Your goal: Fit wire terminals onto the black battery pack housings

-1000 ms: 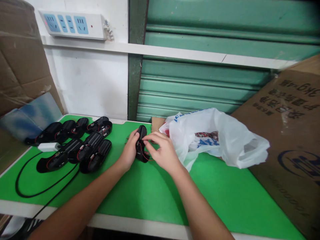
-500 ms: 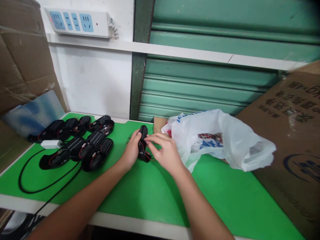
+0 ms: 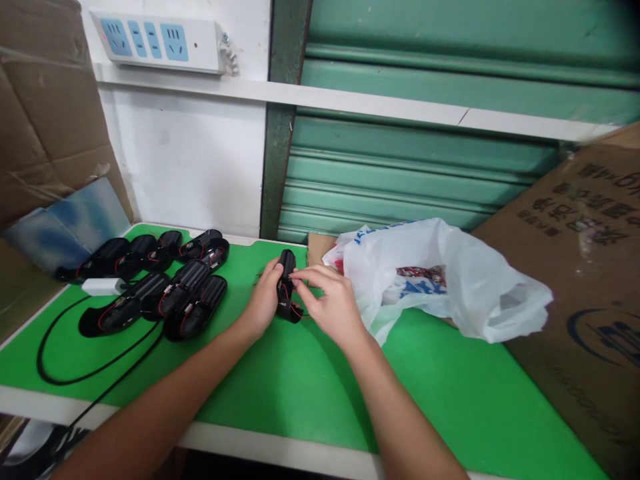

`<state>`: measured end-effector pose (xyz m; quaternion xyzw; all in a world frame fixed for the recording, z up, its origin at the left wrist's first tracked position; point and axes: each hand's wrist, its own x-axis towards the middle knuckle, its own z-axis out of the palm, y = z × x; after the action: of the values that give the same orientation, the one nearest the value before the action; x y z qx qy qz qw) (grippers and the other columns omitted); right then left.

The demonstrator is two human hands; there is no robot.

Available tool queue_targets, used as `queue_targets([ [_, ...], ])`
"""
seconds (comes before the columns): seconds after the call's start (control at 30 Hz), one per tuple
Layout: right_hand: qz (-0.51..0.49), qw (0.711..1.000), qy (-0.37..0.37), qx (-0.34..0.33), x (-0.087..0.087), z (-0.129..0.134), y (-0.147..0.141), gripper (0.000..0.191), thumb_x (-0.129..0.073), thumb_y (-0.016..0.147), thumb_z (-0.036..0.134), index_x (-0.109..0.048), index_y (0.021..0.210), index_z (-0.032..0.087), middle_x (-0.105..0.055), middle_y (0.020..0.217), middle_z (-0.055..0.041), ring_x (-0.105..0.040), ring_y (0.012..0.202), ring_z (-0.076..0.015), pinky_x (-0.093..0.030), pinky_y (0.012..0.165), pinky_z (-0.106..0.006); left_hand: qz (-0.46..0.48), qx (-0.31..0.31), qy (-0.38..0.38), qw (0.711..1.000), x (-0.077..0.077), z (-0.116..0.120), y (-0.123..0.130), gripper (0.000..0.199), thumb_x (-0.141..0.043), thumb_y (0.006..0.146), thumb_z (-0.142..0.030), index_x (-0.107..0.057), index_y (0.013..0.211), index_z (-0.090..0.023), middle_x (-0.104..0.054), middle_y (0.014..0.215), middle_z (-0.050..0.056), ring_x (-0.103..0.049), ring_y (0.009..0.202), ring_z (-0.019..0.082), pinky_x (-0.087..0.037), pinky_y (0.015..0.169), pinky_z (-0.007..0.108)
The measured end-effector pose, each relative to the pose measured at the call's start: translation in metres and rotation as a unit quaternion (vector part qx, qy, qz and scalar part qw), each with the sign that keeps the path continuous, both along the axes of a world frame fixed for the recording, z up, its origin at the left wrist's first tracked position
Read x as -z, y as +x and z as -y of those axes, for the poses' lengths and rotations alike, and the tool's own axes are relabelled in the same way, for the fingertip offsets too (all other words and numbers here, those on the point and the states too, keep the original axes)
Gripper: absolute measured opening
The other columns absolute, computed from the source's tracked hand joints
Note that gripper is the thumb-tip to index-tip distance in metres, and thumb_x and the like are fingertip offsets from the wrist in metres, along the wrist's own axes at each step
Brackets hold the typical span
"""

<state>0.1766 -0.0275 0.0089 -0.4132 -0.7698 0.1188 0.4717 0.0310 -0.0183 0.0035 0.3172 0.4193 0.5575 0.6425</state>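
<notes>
My left hand [image 3: 265, 299] is wrapped round a black plastic housing with red wires [image 3: 286, 308], held tilted above the green mat [image 3: 300, 387]. From the other side, my right hand [image 3: 327, 299] pinches at the middle of that housing with thumb and forefinger. What lies between those fingertips is too small to make out; a thin wire shows below them. On the left part of the mat lie several similar black housings [image 3: 187, 290] with red wires, apart from my hands.
A white adapter [image 3: 104, 287] with a black cable [image 3: 43, 360] lies at the left. On the right sits a white plastic bag [image 3: 400, 260] with small items inside. Cardboard boxes [image 3: 575, 280] flank the table. A power strip [image 3: 160, 43] is fixed to the wall.
Almost nothing differs. Both hands stay at the same housing, with only a very slight shift of the right fingertips and of the view.
</notes>
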Motion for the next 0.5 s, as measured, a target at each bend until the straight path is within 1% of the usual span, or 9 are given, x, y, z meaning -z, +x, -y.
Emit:
queue_targets([
  [0.13, -0.002, 1.0, 0.005, 0.001, 0.0017, -0.0008, -0.0009, 0.021, -0.061, 0.095, 0.017, -0.079, 0.099, 0.028, -0.08, 0.098, -0.0047, -0.075, 0.09, -0.0225, -0.062, 0.084, -0.036, 0.005, -0.015, 0.011, 1.0, 0.0011, -0.001, 0.0009, 0.018, -0.066, 0.092, -0.029, -0.073, 0.106, -0.021, -0.077, 0.103, 0.005, -0.069, 0.115, 0.029, -0.061, 0.093, 0.036],
  [0.23, -0.007, 1.0, 0.005, -0.001, 0.0026, -0.0017, -0.0011, 0.022, -0.061, 0.095, 0.017, -0.079, 0.099, 0.028, -0.08, 0.098, -0.0049, -0.075, 0.09, -0.0226, -0.062, 0.083, -0.036, 0.0, -0.019, 0.013, 1.0, 0.0028, -0.0024, 0.0007, 0.018, -0.066, 0.092, -0.03, -0.072, 0.106, -0.021, -0.077, 0.106, 0.005, -0.069, 0.116, 0.028, -0.06, 0.094, 0.035],
  [0.43, -0.013, 1.0, 0.0, -0.005, 0.0027, -0.0022, -0.0009, 0.021, -0.061, 0.095, 0.018, -0.08, 0.099, 0.028, -0.08, 0.097, -0.0048, -0.075, 0.089, -0.0227, -0.062, 0.082, -0.036, -0.017, 0.008, 0.0, 1.0, 0.0026, -0.0023, -0.0012, 0.025, -0.059, 0.096, -0.033, -0.068, 0.118, -0.022, -0.076, 0.109, 0.005, -0.072, 0.105, 0.027, -0.065, 0.078, 0.034],
  [0.5, -0.018, 1.0, 0.002, -0.005, 0.0026, -0.002, -0.0014, 0.021, -0.061, 0.095, 0.018, -0.08, 0.099, 0.027, -0.079, 0.097, -0.0049, -0.075, 0.089, -0.0225, -0.062, 0.082, -0.036, -0.022, 0.009, 0.0, 1.0, 0.0016, -0.0017, -0.0012, 0.025, -0.056, 0.098, -0.032, -0.066, 0.119, -0.022, -0.076, 0.109, 0.005, -0.073, 0.104, 0.026, -0.065, 0.076, 0.033],
])
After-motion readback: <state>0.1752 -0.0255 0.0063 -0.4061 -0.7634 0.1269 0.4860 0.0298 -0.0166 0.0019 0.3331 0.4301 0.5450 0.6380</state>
